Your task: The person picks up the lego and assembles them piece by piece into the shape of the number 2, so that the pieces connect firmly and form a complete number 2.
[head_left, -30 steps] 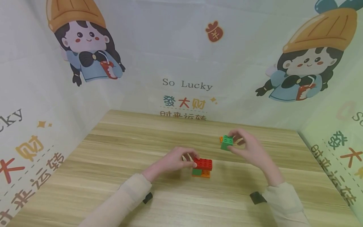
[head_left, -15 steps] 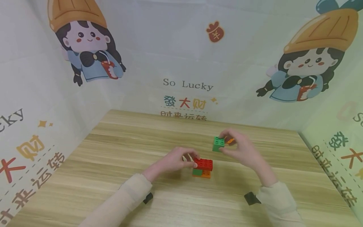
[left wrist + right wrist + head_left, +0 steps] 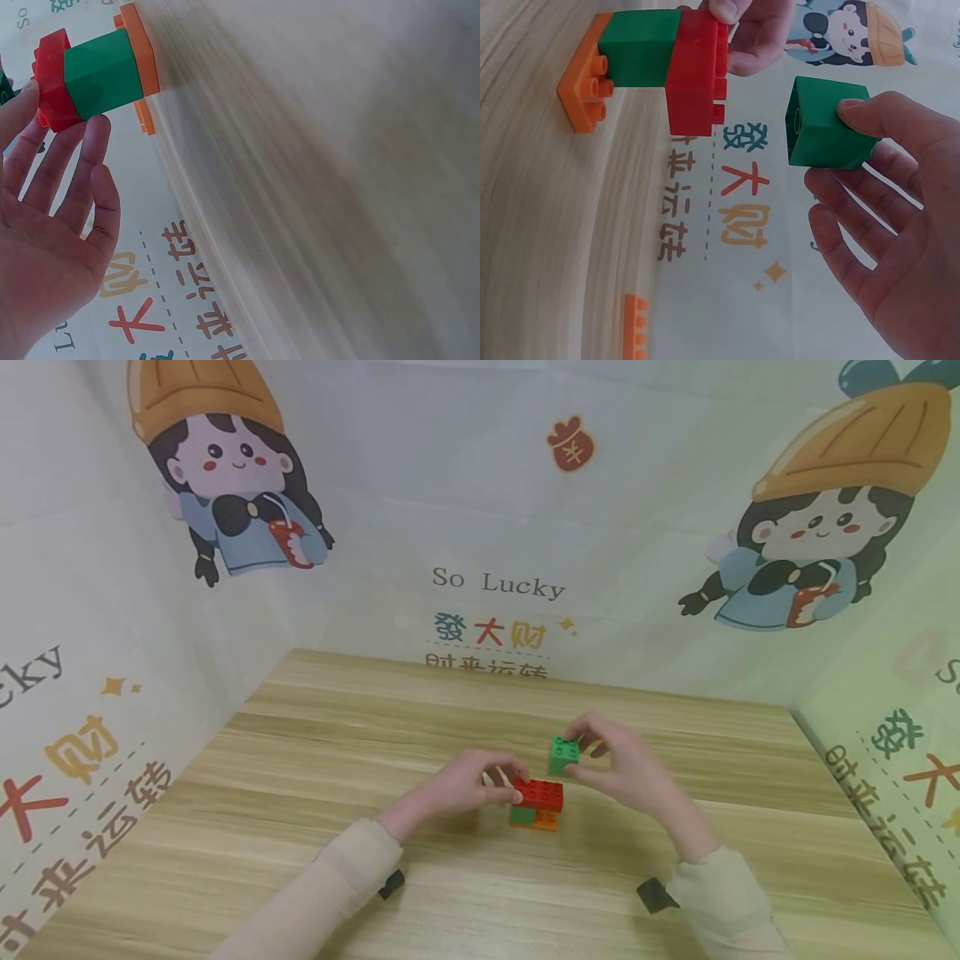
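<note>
A stack of toy building bricks stands on the table: a flat orange plate at the bottom, a green brick on one end of it, and a red brick on top that overhangs the bare orange studs. My left hand pinches the red brick's left end between thumb and fingers. Up and to the right of the stack, my right hand holds a second green brick, raised above the table. Its hollow underside shows in part in the right wrist view.
Another orange piece lies farther back on the wooden table, mostly hidden behind my right hand in the head view. Printed cloth walls the table at the back and sides. Small black items sit beside both cuffs.
My right hand has carried the green brick leftward and then closer to me, so it is now just behind the stack's red brick. The left hand and the stack stay where they were.
</note>
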